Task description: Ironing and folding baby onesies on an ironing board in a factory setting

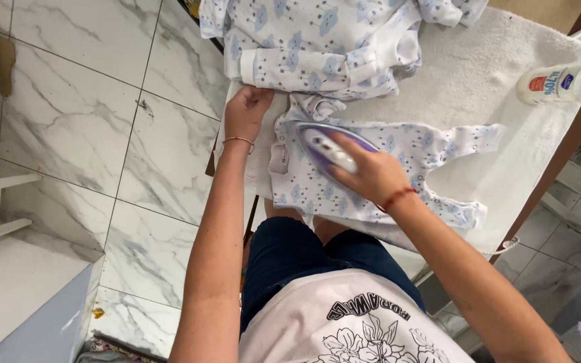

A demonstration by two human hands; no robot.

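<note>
The person stands at an ironing board covered with a white towel-like cloth, looking straight down at their own arms. The right hand is wrapped around the handle of a purple and white iron, fingers closed firmly on it, and the iron sits flat on a small baby romper that is white with pale blue cloud prints. The romper lies spread out along the near edge of the board, its neck end toward the left edge and its two legs pointing toward the right edge. The iron rests on the chest part, close to the left end of the garment. The left hand lies palm down at the left edge of the board, fingers together and pressed flat on the cloth just beside the romper's collar, holding nothing; a thin bracelet circles that wrist, and a red thread band sits on the right wrist. Beyond the left hand, toward the far edge of the board, lies a heap of more baby clothes in the same cloud print, loosely folded and touching the top of the romper. At the far right corner of the board a clear plastic spray bottle lies on its side. Below the board there is a white marble-patterned tile floor.
</note>
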